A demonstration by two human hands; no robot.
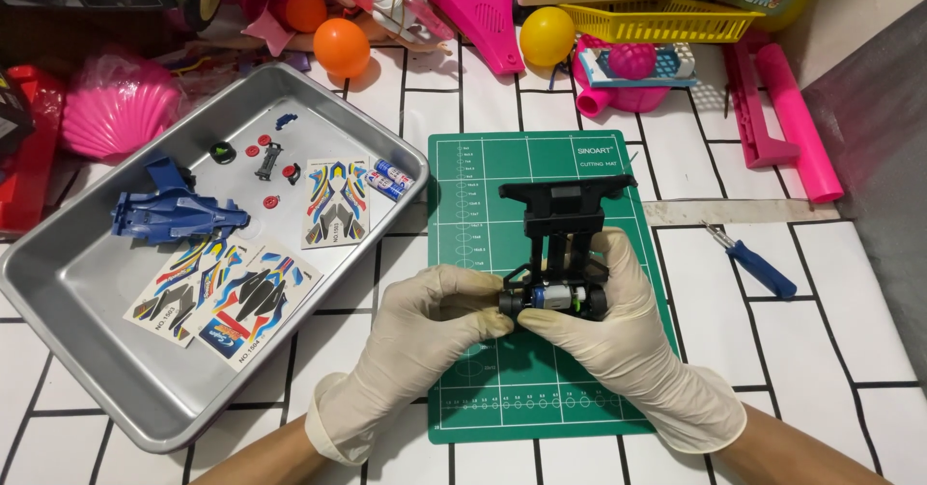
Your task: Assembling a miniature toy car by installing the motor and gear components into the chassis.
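Both my hands wear pale latex gloves and meet over a green cutting mat (483, 388). Between them is a black toy car chassis (563, 217) with a small silver motor and black wheels at its near end. My right hand (618, 331) wraps the chassis's near right side, thumb under the motor. The fingertips of my left hand (420, 335) pinch the left wheel end of the chassis. The chassis's far end points away from me, lifted slightly off the mat.
A metal tray (116, 350) at left holds a blue car body (174, 213), sticker sheets (333, 203), two small batteries (389, 178) and tiny parts. A blue-handled screwdriver (758, 265) lies at right. Pink toys, orange and yellow balls and a yellow basket (666, 20) crowd the far edge.
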